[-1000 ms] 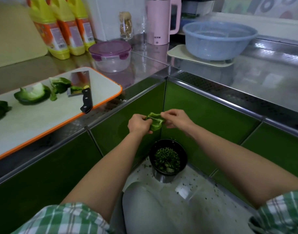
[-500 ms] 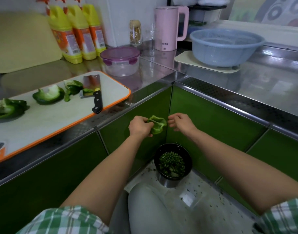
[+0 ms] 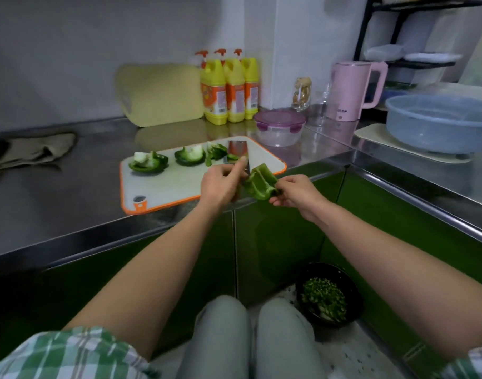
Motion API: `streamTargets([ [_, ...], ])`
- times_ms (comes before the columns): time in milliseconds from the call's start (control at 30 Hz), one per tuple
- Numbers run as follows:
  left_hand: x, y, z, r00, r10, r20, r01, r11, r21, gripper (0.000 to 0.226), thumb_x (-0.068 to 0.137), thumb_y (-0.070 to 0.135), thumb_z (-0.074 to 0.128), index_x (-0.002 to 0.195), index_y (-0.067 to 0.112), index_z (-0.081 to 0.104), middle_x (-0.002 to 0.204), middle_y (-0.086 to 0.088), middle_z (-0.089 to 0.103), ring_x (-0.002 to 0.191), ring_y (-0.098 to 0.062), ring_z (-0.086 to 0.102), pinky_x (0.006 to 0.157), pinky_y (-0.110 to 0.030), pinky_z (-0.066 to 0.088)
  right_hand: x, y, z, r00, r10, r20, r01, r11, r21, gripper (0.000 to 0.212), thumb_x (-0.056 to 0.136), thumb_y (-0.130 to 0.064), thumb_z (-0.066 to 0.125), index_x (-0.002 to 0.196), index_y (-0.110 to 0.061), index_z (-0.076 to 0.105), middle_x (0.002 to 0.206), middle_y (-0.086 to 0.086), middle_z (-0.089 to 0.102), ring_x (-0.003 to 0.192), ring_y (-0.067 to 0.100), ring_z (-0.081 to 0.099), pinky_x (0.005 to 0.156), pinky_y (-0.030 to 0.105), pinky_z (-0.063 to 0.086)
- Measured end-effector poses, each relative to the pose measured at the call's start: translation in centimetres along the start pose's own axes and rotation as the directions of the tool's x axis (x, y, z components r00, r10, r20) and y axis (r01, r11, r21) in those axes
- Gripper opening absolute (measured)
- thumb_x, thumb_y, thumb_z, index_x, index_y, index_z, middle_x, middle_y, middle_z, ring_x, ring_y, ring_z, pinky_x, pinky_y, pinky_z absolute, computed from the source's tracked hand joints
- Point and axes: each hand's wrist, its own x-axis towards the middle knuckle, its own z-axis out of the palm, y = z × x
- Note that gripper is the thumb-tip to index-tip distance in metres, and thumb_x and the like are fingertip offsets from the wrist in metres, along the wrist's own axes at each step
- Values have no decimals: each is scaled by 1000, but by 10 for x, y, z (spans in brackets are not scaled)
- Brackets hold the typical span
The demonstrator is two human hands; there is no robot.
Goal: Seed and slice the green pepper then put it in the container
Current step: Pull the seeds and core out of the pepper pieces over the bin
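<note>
Pepper piece (image 3: 260, 184) held up in front of the counter edge, near the centre of view, pinched at its 4 o'clock end by the curled fingers of the right hand (image 3: 294, 194); half a second earlier gripped by the left hand lower down, directly above the black bin (image 3: 328, 295), with the right hand just released. Left hand (image 3: 222, 184) now at 9 o'clock of the piece, fingers loosely bent and one fingertip raised, touching or nearly touching the piece's left edge; firm grip there cannot be told. Both hands lifted since the earlier frame, and the view tilted upward, so the bin with green scraps now at 5 o'clock, low beside the knees. White cutting board (image 3: 163, 191) with orange rim at 10 o'clock of the hands, carrying two pepper pieces with white cores (image 3: 148, 162) (image 3: 190, 155), smaller green scraps (image 3: 216, 151), and a cleaver (image 3: 237, 149) whose handle is hidden behind the left hand; board contents unchanged. Lidded clear container (image 3: 279, 128) with purple clips at 12 o'clock of the hands, just beyond the board's far corner, shut. Three yellow bottles (image 3: 228, 88) at 11 o'clock, pink kettle (image 3: 354, 91) at 1 o'clock, blue basin (image 3: 439, 123) at 2 o'clock, folded cloth (image 3: 33, 150) far out at 9 o'clock, newly in view.
</note>
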Motion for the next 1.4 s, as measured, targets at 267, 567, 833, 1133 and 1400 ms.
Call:
streamTargets([
  [267, 23, -37, -111, 914, -39, -404, 196, 914, 355, 24, 90, 24, 52, 102, 16, 72, 102, -11, 70, 100, -34, 63, 81, -33, 46, 29, -46, 114, 994, 13, 111, -12, 1000, -6, 13, 95, -3, 45, 88, 3, 54, 61, 20, 61, 41, 15, 60, 40, 22, 49],
  [567, 79, -68, -158, 942, -76, -328, 251, 807, 535, 38, 93, 12, 50, 131, 14, 53, 130, -20, 52, 121, -38, 47, 99, -41, 38, 68, -61, 165, 972, -5, 235, 119, 875, -470, 32, 90, -6, 44, 64, 0, 63, 75, 25, 70, 62, 31, 66, 61, 36, 57],
  [833, 118, -96, -163, 963, -202, -178, 269, 748, 607, 46, 95, 28, 55, 140, 24, 47, 138, -21, 50, 129, -38, 42, 105, -39, 34, 97, -53, 163, 967, -188, 172, 255, 745, -616, 21, 90, -15, 52, 89, -2, 69, 64, 5, 69, 53, 11, 57, 65, 31, 52],
  [1133, 116, -90, -160, 938, -120, -324, 283, 806, 519, 34, 91, 19, 61, 124, 10, 55, 122, -19, 61, 116, -38, 53, 91, -39, 41, 106, -49, 169, 958, -228, 175, 287, 717, -635, 19, 93, -26, 52, 92, -11, 64, 63, -1, 58, 76, 27, 64, 74, 36, 52],
  [1400, 109, -77, -151, 943, -85, -323, 234, 856, 460, 29, 92, 12, 54, 121, 9, 57, 118, -21, 62, 112, -41, 54, 85, -40, 42, 101, -53, 163, 944, -321, 80, 307, 763, -569, 17, 93, -22, 51, 100, -12, 61, 97, 8, 66, 91, 26, 61, 77, 35, 46],
])
